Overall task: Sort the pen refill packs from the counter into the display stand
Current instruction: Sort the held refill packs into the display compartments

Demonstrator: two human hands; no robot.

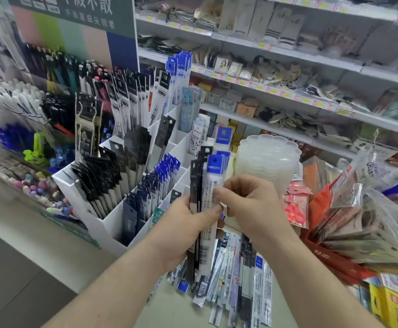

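Many refill packs (238,268) on counter (181,308), stocked shelves (288,95)

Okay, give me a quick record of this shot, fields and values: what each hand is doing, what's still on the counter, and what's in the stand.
left hand: grips a bunch of upright refill packs, black-topped and blue-topped
right hand: pinches the front blue-topped pack in that bunch
counter: loose pile of packs lying below the hands
display stand: white, divided into compartments, black-topped and blue-topped packs standing in them
right of stand: stack of clear plastic trays
task state: sorting unfinished
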